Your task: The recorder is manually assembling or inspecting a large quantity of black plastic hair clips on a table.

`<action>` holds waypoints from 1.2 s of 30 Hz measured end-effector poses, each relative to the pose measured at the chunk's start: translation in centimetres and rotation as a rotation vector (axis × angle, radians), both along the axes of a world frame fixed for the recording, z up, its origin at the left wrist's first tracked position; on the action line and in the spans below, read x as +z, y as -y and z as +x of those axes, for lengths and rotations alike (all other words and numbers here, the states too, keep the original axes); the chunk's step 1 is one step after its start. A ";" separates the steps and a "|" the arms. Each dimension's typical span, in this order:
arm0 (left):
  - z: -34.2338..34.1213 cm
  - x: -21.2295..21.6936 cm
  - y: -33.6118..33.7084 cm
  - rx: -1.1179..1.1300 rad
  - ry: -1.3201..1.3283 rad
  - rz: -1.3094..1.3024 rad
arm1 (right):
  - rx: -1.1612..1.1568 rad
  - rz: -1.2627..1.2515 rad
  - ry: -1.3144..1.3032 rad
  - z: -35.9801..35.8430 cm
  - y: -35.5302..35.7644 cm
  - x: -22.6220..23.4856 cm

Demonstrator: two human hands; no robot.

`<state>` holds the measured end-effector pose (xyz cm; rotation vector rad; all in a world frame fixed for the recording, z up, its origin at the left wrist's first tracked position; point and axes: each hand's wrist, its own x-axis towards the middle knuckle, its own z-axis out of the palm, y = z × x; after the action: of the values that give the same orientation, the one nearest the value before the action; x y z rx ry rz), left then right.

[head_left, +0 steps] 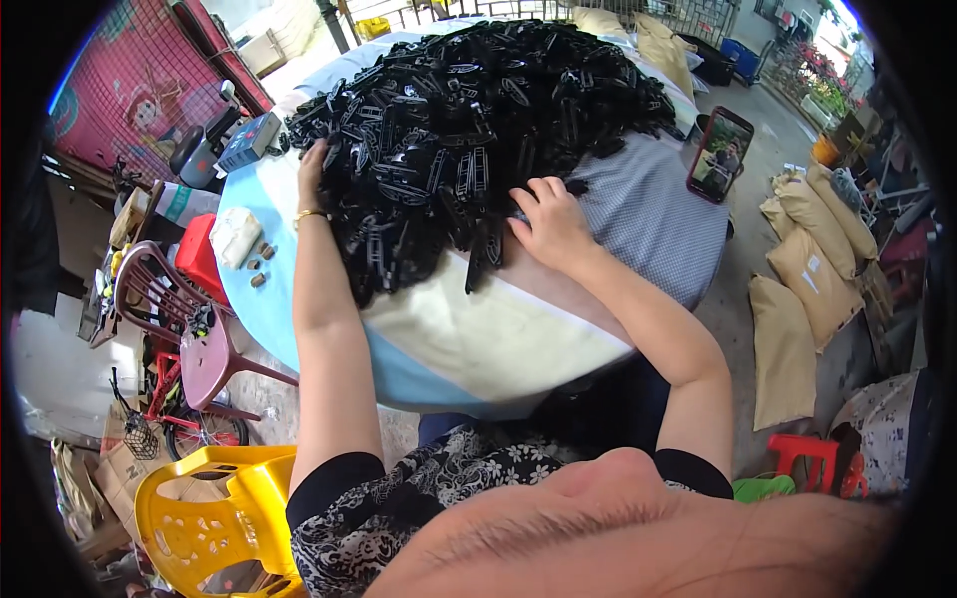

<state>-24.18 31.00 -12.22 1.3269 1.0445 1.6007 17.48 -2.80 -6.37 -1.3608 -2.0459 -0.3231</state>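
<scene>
A large heap of shiny black plastic clip-like pieces (449,130) covers the far and middle part of a round table. My left hand (312,177), with a bracelet at its wrist, lies along the heap's left side, fingers stretched forward and partly turned from view. At the near right edge of the heap is my right hand (551,221), its fingers spread and touching the outer pieces. Neither hand grips a piece that I can see. A few pieces (486,249) hang toward me from the heap, left of my right hand.
The tablecloth (478,319) has coloured panels. A phone (720,154) stands upright at the table's right. On the left are a blue box (249,142), a white bag (236,237) and small brown bits. Tan sacks (783,349), a pink chair (211,359) and a yellow chair (214,513) surround the table.
</scene>
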 end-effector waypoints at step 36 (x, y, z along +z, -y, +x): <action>26.4 6.9 38.2 -0.720 -1.136 0.961 | -0.057 -0.336 -0.147 7.1 1.5 0.5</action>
<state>2.23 -7.25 -5.32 2.9919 0.1277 0.6524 24.58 -4.26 -5.86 -1.5921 -2.0017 0.1020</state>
